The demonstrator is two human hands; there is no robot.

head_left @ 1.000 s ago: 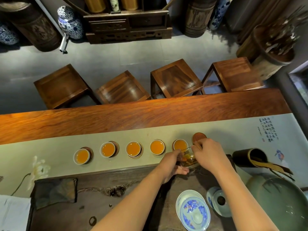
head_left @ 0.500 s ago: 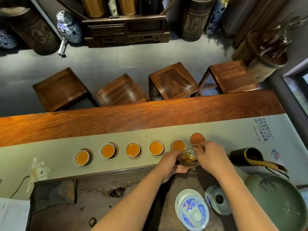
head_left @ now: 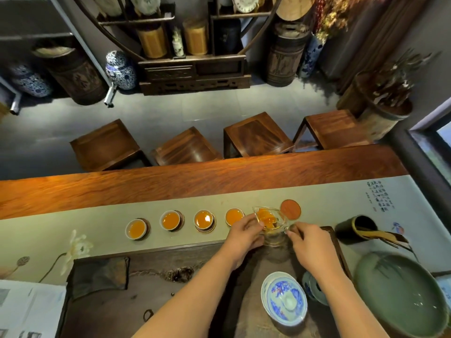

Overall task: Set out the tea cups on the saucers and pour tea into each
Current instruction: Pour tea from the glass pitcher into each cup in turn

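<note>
The row of tea cups sits on a pale green table runner (head_left: 73, 223) that runs the length of the wooden table (head_left: 170, 181), with a broad bare strip of wood behind it toward the four stools and the dark tea tray (head_left: 195, 259) edge just in front. Open runner lies to the left of the row and a smaller stretch to the right, before a dark bamboo tool holder (head_left: 353, 226) lying on its side and the big celadon bowl (head_left: 400, 296) at the right edge. Four cups show plainly, each white-walled, filled with amber tea and resting on a dark saucer: the leftmost cup (head_left: 136, 229), the second cup (head_left: 170, 220), the third cup (head_left: 204, 219) and the fourth cup (head_left: 234, 215). A fifth cup is seen only through the glass pitcher (head_left: 269, 223), which hangs over it, clear-walled with a little amber tea inside. Just right of it an empty reddish saucer (head_left: 290, 209) lies flat with no cup on it. The left hand (head_left: 242, 236) cups the pitcher's left side, fingers curled against the glass; the right hand (head_left: 310, 247) pinches the pitcher's handle side between thumb and fingertips. Near the body, a blue-and-white gaiwan (head_left: 284, 298) stands on the tray.
</note>
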